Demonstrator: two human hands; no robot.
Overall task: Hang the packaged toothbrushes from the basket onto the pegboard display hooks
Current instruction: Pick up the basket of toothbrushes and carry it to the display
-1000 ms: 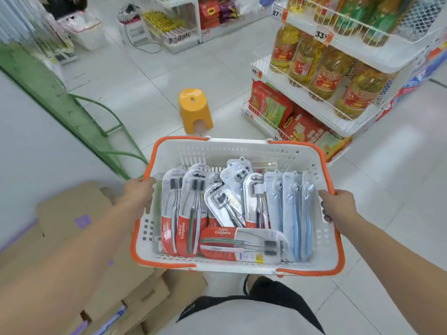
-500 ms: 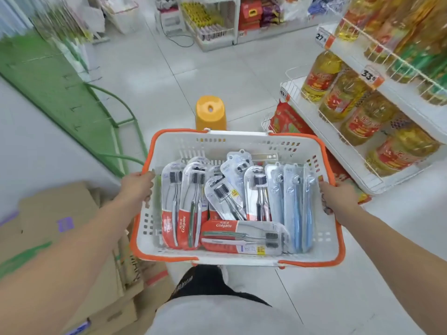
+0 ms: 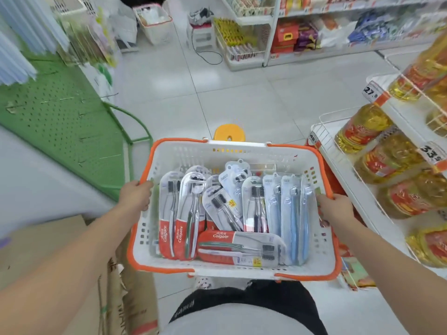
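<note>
I carry a white basket with an orange rim (image 3: pixel 242 146) in front of me, above the floor. My left hand (image 3: pixel 135 195) grips its left rim and my right hand (image 3: pixel 335 210) grips its right rim. Inside lie several packaged toothbrushes: red-and-clear Colgate packs (image 3: pixel 180 213) stand at the left, one Colgate pack (image 3: pixel 239 247) lies across the front, and blue toothbrush packs (image 3: pixel 291 213) stand at the right. A green pegboard (image 3: pixel 55 122) with a few bare hooks slopes away at the left.
A yellow stool (image 3: pixel 229 132) stands on the tiled floor just beyond the basket. A wire shelf of cooking oil bottles (image 3: pixel 387 165) runs along the right. Cardboard boxes (image 3: pixel 48 250) lie at my lower left. Shelves of goods (image 3: pixel 290 32) and another basket (image 3: pixel 154 22) stand far ahead.
The view has swung left and tilted up, so the green pegboard shows more and the oil shelf has slid right. Both hands keep their hold on the basket.
</note>
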